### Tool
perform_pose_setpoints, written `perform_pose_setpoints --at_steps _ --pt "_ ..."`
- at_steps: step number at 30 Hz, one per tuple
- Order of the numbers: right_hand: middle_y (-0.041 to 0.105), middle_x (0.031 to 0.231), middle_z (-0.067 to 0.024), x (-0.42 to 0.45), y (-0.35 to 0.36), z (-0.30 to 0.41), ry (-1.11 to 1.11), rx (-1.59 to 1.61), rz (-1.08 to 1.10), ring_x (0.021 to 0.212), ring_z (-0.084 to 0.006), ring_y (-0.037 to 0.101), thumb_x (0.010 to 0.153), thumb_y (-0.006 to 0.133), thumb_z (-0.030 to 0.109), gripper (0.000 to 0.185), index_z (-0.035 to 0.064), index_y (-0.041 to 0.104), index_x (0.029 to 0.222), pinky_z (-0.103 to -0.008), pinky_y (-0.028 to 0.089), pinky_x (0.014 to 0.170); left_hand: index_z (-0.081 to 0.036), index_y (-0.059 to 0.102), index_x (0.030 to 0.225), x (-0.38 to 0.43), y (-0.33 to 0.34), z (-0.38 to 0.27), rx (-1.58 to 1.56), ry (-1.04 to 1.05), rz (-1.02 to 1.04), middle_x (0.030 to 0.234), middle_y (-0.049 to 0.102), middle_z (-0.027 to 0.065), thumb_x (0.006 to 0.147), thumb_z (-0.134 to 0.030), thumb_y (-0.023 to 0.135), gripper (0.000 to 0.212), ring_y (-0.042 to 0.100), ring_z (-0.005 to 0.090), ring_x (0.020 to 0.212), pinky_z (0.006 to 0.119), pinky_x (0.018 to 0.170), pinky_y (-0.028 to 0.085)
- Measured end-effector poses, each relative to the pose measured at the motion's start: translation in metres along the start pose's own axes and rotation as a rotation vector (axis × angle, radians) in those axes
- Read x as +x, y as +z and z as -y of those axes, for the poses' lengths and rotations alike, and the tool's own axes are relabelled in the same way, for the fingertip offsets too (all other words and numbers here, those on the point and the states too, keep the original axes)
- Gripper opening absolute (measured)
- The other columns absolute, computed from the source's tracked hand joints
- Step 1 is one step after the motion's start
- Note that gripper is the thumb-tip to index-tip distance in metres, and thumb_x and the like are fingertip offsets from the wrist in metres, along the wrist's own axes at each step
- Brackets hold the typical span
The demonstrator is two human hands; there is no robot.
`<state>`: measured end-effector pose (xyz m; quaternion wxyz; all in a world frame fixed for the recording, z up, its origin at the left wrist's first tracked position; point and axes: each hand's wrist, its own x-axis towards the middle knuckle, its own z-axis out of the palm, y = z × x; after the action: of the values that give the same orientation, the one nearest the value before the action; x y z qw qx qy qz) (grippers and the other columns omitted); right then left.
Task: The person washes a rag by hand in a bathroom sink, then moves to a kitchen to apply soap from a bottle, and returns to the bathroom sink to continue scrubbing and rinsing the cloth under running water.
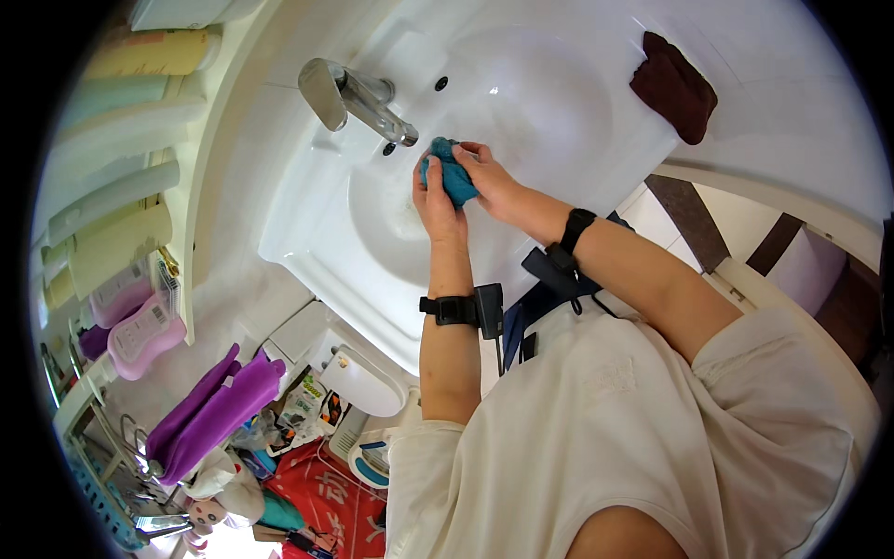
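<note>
A bunched teal cloth is held between both hands over the white washbasin. My left hand grips it from the near left, thumb on top. On its right side, my right hand holds it with the thumb pressed near the upper fold. The chrome faucet stands just beyond the cloth, its spout end close to the fingers; whether water runs from it I cannot tell. A dark maroon cloth lies folded on the basin's right rim.
Shelves with bottles and a pink container stand at the left. Below them, a purple towel hangs from a rail. A red bag and packets lie at the lower left. An open cabinet door is at the right, beside my arm.
</note>
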<state>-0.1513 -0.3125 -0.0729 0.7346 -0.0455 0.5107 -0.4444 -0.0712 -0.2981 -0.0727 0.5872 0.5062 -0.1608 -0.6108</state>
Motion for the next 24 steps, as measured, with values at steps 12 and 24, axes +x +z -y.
perform_pose_setpoints --at_steps 12,24 --pt "0.055 0.096 -0.0036 0.015 -0.025 0.057 0.314 -0.786 0.970 0.090 -0.0163 0.053 0.069 0.069 0.014 0.038 0.0070 0.052 0.103 -0.0329 0.048 0.072 -0.006 0.044 0.116 -0.012 0.006 -0.041 1.054 0.355 0.441 0.116 0.048 0.0118 0.083 -0.032 0.060 0.045 0.038 0.0275 0.109 0.040 0.095 0.031" --pt "0.063 0.083 -0.0168 0.033 -0.020 0.003 -0.501 -1.674 0.444 0.078 -0.0355 0.060 0.067 0.063 0.023 0.030 0.0030 0.060 0.090 -0.0408 0.049 0.067 0.002 0.051 0.102 0.010 0.004 0.004 0.989 0.313 0.023 0.089 0.058 0.0173 0.091 -0.026 0.048 0.031 0.052 0.0362 0.080 0.042 0.076 0.043"
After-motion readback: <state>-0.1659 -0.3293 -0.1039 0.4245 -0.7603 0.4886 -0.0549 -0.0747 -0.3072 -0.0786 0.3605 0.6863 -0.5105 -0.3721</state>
